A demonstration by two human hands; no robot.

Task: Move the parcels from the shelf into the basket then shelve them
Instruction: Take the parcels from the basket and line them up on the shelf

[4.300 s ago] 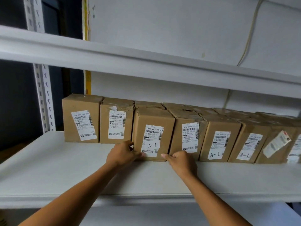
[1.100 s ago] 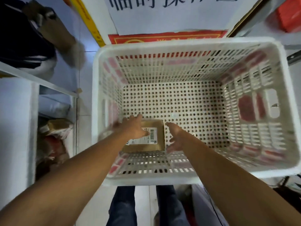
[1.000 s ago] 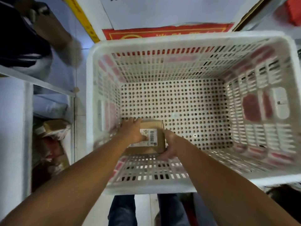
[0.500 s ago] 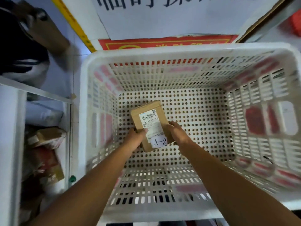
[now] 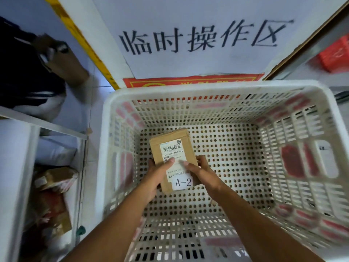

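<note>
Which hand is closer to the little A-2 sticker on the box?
Left, but only just. The left hand grips the parcel beside the A-2 sticker, palm alongside it; the right hand grips the opposite edge, slightly above it.

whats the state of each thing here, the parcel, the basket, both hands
parcel: held over the basket's inside, label up, sticker reads A-2
basket: nothing else visible inside
left hand: grips the parcel's left edge, thumb on the label
right hand: grips the parcel's right edge, thumb on the label
</note>
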